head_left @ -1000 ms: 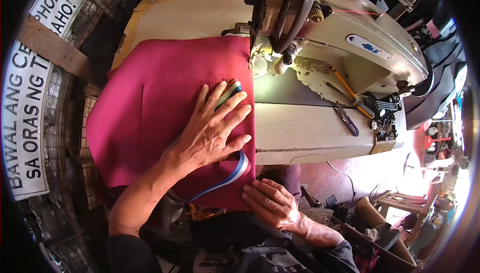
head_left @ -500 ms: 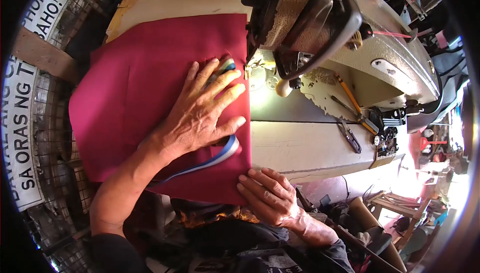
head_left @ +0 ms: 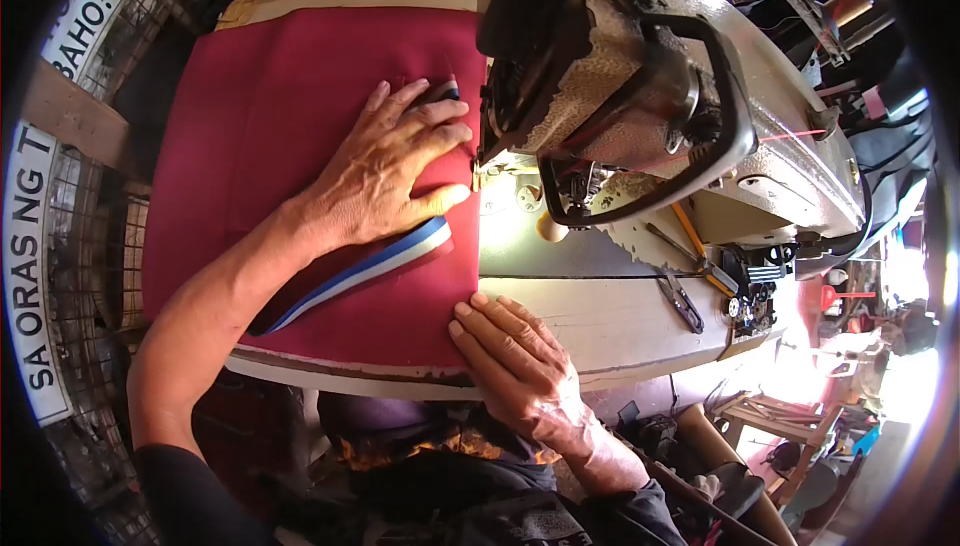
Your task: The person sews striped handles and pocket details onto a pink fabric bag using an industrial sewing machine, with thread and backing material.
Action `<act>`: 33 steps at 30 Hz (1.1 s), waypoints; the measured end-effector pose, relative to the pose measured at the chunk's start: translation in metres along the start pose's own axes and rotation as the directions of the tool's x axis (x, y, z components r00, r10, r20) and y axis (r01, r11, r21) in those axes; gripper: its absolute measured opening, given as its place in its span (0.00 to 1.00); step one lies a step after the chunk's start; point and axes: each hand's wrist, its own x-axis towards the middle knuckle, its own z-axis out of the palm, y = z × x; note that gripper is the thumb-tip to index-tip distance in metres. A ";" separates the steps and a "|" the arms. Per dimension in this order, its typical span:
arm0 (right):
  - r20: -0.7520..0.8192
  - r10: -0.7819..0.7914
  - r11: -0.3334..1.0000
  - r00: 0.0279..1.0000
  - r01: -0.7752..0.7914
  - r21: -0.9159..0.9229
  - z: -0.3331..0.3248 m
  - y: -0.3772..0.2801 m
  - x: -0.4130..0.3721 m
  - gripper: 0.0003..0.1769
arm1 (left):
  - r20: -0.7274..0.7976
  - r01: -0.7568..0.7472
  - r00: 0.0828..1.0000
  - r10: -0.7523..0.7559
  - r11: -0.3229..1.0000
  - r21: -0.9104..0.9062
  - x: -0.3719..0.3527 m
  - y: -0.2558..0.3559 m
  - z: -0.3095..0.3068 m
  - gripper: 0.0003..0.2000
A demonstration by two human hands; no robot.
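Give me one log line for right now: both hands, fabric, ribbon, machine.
left hand: flat on red fabric, over striped ribbon | right hand: flat at fabric's near edge | sewing machine: head beside left fingertips

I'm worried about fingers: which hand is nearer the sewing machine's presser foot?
Left. The left hand lies flat on the red fabric, thumb tip almost at the presser foot; the right hand rests at the fabric's near edge, well back.
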 end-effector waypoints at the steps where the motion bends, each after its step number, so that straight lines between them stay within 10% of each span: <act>1: 0.000 0.001 1.000 1.000 -0.001 -0.003 0.000 0.000 0.000 0.28 | 0.031 0.004 1.000 -0.004 1.000 -0.017 0.001 -0.001 -0.003 0.26; 4: -0.005 -0.008 1.000 1.000 0.008 -0.017 0.000 0.000 -0.002 0.29 | 0.209 0.145 0.968 -0.137 0.989 -0.024 0.002 0.012 -0.034 0.22; 10: -0.085 -0.024 0.999 0.996 0.021 -0.038 0.009 0.002 -0.005 0.28 | 0.084 -0.077 0.994 0.074 0.996 0.037 -0.049 0.101 -0.042 0.21; 33: 0.063 -0.256 0.942 0.965 0.264 -0.209 -0.016 0.039 0.035 0.26 | 0.003 -0.045 0.999 0.045 0.999 -0.028 -0.029 0.049 -0.008 0.27</act>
